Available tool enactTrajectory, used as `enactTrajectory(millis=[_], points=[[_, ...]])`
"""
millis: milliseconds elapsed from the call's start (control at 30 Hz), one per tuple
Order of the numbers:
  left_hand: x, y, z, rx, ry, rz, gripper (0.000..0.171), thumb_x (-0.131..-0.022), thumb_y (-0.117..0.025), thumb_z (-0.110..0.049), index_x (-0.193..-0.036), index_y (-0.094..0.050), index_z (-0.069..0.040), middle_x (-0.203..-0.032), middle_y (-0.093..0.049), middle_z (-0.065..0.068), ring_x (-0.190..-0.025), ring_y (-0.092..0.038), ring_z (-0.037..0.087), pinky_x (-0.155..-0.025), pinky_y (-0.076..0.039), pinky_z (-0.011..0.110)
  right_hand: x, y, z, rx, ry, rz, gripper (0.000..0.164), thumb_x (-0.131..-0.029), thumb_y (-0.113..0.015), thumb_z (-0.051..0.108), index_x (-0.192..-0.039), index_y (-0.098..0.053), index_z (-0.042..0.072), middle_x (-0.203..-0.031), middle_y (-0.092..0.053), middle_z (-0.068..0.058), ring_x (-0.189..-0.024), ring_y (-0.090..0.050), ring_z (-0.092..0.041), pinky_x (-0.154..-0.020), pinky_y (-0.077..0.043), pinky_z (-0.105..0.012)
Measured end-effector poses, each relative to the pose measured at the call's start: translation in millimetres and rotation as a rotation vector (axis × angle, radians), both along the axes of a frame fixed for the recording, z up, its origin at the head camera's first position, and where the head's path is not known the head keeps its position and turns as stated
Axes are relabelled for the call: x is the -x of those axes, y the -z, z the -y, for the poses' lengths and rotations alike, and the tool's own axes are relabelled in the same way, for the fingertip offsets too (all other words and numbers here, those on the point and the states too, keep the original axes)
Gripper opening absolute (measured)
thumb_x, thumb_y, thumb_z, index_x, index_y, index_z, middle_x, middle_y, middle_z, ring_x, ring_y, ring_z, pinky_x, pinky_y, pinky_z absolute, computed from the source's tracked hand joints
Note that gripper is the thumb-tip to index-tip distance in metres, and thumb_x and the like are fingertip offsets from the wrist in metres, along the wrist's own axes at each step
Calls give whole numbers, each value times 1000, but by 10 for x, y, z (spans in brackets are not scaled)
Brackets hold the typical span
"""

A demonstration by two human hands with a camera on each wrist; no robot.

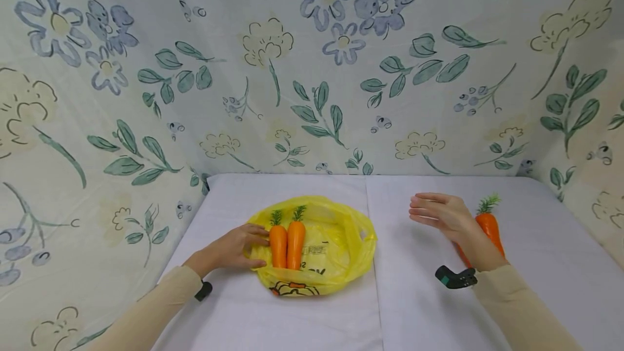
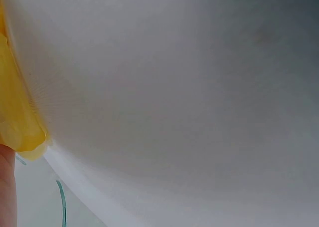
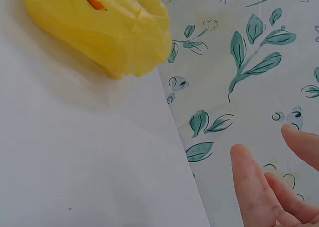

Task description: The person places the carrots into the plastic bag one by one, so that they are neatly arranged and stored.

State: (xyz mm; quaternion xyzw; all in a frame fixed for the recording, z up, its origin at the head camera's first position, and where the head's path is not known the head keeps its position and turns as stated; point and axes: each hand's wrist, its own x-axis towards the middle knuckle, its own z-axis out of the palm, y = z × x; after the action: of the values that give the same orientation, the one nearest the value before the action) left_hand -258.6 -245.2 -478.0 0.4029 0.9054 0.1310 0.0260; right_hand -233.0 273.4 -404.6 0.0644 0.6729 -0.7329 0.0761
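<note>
1. Yellow bag [image 1: 358,271], open on the worktop [image 1: 312,326]: two carrots [image 1: 295,245] lie side by side within, green tops away from me.
2. My left hand [image 1: 238,246] touches the bag's left rim; whether it grips, I cannot tell.
3. My right hand [image 1: 449,218], fingers extended, is raised near another carrot [image 1: 489,227], right of the bag.

Soft, even light filled the head view.
The left wrist view was dimmest at upper right; a soft shadow edged the yellow bag [image 3: 99,32].
</note>
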Motion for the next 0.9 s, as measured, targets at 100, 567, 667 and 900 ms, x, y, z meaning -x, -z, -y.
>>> enactTrajectory(millis=[100,567,667,900], points=[[3,12,1,6,-1,-6,53,-87,-70,-57,-119,-74,-15,-136,-61,5,-130,-50,29,-108,-40,53,-26,6,-112,59,-8,-4,60,-93,-71,11,-140,-40,-11,-97,-70,3,-90,-71,-16,-84,-57,-40],[0,38,0,-5,-1,-12,53,-87,-70,-57,-119,-74,-15,-136,-60,5,-131,-50,29,-109,-40,52,-117,-22,-659,31,54,-9,43,-91,-75,17,-125,-50,6,-94,-72,9,-87,-72,-12,-79,-58,-33],[2,39,2,-9,4,-22,52,-87,-70,-56,-119,-74,-15,-136,-61,4,-130,-50,29,-108,-40,52,-149,-18,-779,20,83,4,38,-90,-76,20,-120,-54,12,-93,-72,11,-86,-72,-11,-78,-59,-31],[7,31,5,-4,9,-40,52,-87,-70,-56,-119,-74,-15,-135,-61,5,-129,-51,29,-107,-41,52,-198,24,-1039,5,130,6,33,-90,-75,22,-118,-58,15,-91,-73,11,-83,-72,-11,-74,-59,-28]])
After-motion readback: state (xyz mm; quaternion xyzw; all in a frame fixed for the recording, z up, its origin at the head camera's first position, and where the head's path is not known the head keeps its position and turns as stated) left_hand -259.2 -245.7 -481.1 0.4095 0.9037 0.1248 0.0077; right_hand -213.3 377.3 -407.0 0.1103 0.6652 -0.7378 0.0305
